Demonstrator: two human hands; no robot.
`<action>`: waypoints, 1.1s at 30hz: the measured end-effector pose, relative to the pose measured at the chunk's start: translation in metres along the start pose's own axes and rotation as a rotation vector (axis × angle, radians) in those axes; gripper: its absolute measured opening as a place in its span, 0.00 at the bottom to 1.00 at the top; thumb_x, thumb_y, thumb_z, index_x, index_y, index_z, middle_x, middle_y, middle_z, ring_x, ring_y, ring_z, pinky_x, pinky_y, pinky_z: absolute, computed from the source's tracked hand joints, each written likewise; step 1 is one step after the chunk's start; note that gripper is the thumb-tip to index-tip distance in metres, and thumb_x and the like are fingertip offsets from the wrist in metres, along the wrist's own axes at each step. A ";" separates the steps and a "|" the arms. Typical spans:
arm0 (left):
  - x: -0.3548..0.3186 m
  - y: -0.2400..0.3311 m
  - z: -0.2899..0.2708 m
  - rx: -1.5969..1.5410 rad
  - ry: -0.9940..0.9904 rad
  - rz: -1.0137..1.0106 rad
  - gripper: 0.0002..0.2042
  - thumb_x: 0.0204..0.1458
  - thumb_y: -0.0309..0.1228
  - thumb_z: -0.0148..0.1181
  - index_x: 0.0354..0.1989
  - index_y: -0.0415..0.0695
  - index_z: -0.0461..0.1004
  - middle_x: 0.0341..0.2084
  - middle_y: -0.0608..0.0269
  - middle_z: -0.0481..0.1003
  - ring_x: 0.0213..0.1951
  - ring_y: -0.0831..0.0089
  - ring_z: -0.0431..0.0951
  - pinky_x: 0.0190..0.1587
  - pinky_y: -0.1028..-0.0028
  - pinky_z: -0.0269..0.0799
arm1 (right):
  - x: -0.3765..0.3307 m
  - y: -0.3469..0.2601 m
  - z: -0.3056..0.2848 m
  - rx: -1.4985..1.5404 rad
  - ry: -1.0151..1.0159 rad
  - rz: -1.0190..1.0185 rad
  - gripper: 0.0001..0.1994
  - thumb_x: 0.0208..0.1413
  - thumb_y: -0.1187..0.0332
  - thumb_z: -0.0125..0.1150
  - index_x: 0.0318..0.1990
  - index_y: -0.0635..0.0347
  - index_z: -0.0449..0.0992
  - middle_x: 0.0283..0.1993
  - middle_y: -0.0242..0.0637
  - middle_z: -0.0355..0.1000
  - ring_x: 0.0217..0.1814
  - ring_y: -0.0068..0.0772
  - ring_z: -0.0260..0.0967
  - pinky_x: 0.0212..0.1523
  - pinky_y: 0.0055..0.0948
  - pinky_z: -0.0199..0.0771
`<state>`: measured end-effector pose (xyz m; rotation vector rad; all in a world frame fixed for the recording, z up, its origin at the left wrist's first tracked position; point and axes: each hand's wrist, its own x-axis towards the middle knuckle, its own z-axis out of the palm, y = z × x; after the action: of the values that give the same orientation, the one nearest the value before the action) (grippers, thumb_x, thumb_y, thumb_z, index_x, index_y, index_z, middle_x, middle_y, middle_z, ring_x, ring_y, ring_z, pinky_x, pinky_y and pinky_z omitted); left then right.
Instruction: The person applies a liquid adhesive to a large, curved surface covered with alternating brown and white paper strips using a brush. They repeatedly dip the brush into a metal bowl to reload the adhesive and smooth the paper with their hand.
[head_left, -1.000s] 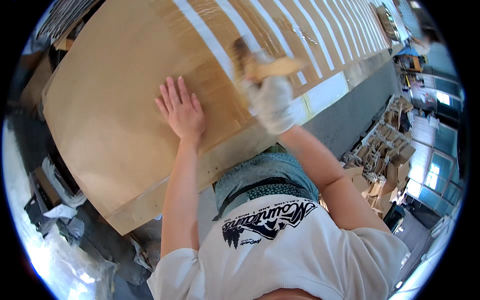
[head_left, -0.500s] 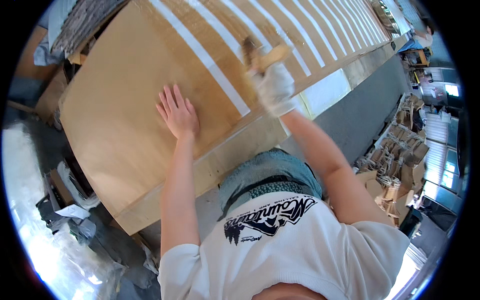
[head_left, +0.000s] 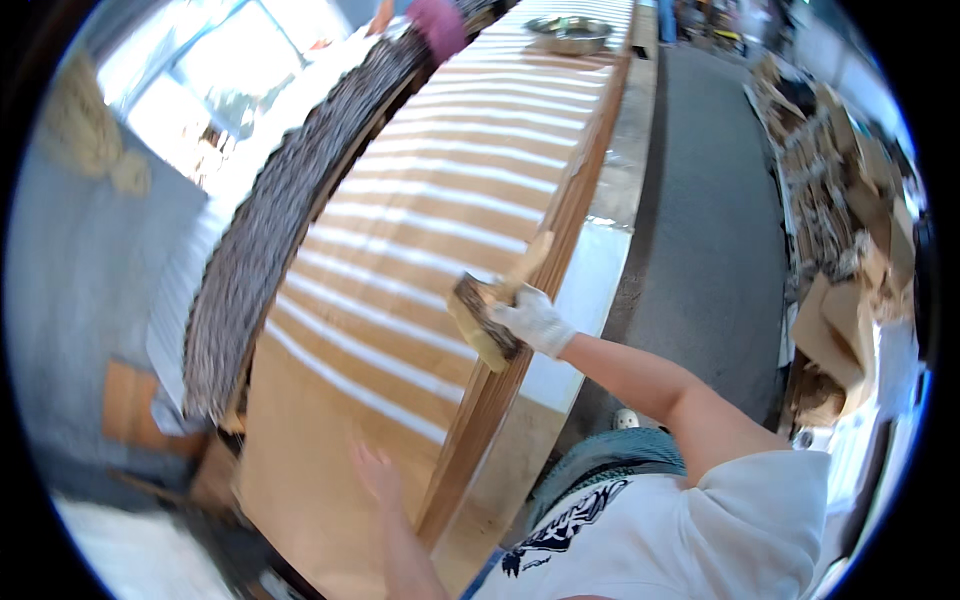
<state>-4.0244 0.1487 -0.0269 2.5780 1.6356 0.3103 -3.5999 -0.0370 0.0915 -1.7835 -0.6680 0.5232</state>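
Two hands are at the worktop (head_left: 615,185), over a stack of brown paper (head_left: 320,450) laid along it. The right hand (head_left: 530,318), in a white glove, has its fingers closed round a brush (head_left: 482,320); the brush is at the right edge of the brown paper, handle slanting toward the far end and pale bristles turned toward the near end. Whether the bristles touch cannot be told. The bare left hand (head_left: 376,470) is over the near part of the brown paper, on the near side of the nearest strip; it is blurred, so how wide its fingers stand cannot be told.

White strips (head_left: 345,389) cross the brown paper one after another toward the far end, where a steel bowl (head_left: 570,40) stands. A white sheet (head_left: 590,285) lies on the worktop's right edge, near the brush. Along the left edge runs a long grey stack (head_left: 290,190). Beyond the right edge, cardboard (head_left: 830,170) is piled across a stretch of grey floor (head_left: 710,180).
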 end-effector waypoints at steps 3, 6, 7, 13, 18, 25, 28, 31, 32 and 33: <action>-0.036 0.109 0.004 0.037 0.380 0.124 0.22 0.59 0.28 0.53 0.62 0.35 0.65 0.60 0.39 0.66 0.63 0.47 0.64 0.67 0.56 0.57 | -0.043 0.048 -0.114 0.213 0.075 0.105 0.29 0.53 0.50 0.66 0.55 0.64 0.77 0.46 0.44 0.79 0.47 0.33 0.76 0.49 0.36 0.75; -0.077 0.235 0.016 -0.405 0.208 0.157 0.15 0.61 0.28 0.52 0.53 0.35 0.72 0.50 0.45 0.72 0.52 0.52 0.70 0.56 0.58 0.64 | -0.105 0.078 -0.220 0.215 0.241 0.392 0.30 0.53 0.51 0.68 0.56 0.66 0.75 0.42 0.44 0.78 0.41 0.31 0.76 0.42 0.34 0.77; -0.089 0.285 0.024 -0.603 0.110 0.227 0.13 0.61 0.28 0.51 0.50 0.35 0.75 0.47 0.47 0.73 0.49 0.55 0.72 0.53 0.59 0.66 | -0.121 0.141 -0.252 0.197 0.361 0.472 0.30 0.54 0.54 0.68 0.56 0.70 0.73 0.43 0.42 0.78 0.42 0.31 0.76 0.43 0.32 0.77; -0.129 0.445 0.074 -0.831 -0.464 0.184 0.20 0.68 0.39 0.45 0.25 0.39 0.69 0.16 0.58 0.73 0.22 0.59 0.73 0.30 0.63 0.69 | -0.213 0.198 -0.373 0.674 0.731 0.443 0.21 0.60 0.68 0.63 0.57 0.69 0.70 0.47 0.37 0.76 0.44 0.28 0.76 0.44 0.30 0.78; -0.106 0.555 0.077 -0.679 -0.623 0.431 0.26 0.66 0.48 0.45 0.22 0.38 0.69 0.15 0.49 0.71 0.22 0.52 0.73 0.29 0.57 0.65 | -0.234 0.236 -0.442 0.738 0.977 0.406 0.16 0.60 0.69 0.63 0.53 0.67 0.73 0.43 0.35 0.78 0.40 0.29 0.78 0.41 0.32 0.81; -0.068 0.678 0.113 -0.508 -0.780 0.654 0.28 0.65 0.51 0.46 0.25 0.37 0.74 0.22 0.43 0.74 0.28 0.45 0.76 0.32 0.52 0.66 | -0.169 0.240 -0.477 0.932 1.076 0.346 0.18 0.60 0.69 0.62 0.55 0.67 0.72 0.46 0.35 0.76 0.43 0.29 0.76 0.44 0.32 0.79; -0.046 0.758 0.124 -0.505 -0.841 0.782 0.24 0.65 0.48 0.44 0.32 0.40 0.78 0.29 0.45 0.78 0.35 0.46 0.78 0.38 0.54 0.71 | -0.114 0.235 -0.519 0.955 1.096 0.335 0.19 0.60 0.68 0.61 0.56 0.66 0.72 0.47 0.35 0.76 0.44 0.30 0.76 0.44 0.32 0.79; -0.019 0.833 0.150 -0.479 -0.889 0.929 0.18 0.66 0.40 0.40 0.50 0.45 0.76 0.43 0.48 0.79 0.45 0.49 0.78 0.47 0.57 0.73 | -0.043 0.242 -0.569 0.956 1.096 0.319 0.20 0.60 0.68 0.61 0.58 0.66 0.71 0.49 0.36 0.75 0.47 0.31 0.76 0.46 0.33 0.79; -0.003 0.855 0.169 -0.545 -0.784 0.986 0.17 0.66 0.39 0.40 0.50 0.45 0.75 0.42 0.48 0.79 0.45 0.49 0.78 0.47 0.57 0.73 | -0.014 0.243 -0.589 0.955 1.083 0.292 0.20 0.61 0.68 0.60 0.58 0.66 0.70 0.51 0.36 0.75 0.48 0.32 0.75 0.46 0.34 0.79; 0.014 0.873 0.198 -0.606 -0.675 1.034 0.17 0.66 0.37 0.40 0.51 0.44 0.75 0.42 0.48 0.79 0.44 0.48 0.78 0.46 0.57 0.73 | 0.017 0.243 -0.608 0.956 1.066 0.268 0.20 0.61 0.68 0.60 0.59 0.66 0.70 0.52 0.37 0.74 0.49 0.32 0.75 0.47 0.34 0.79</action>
<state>-3.2031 -0.2053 -0.0714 2.3594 -0.0737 -0.0442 -3.1513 -0.5120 0.0385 -0.9773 0.5192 -0.0244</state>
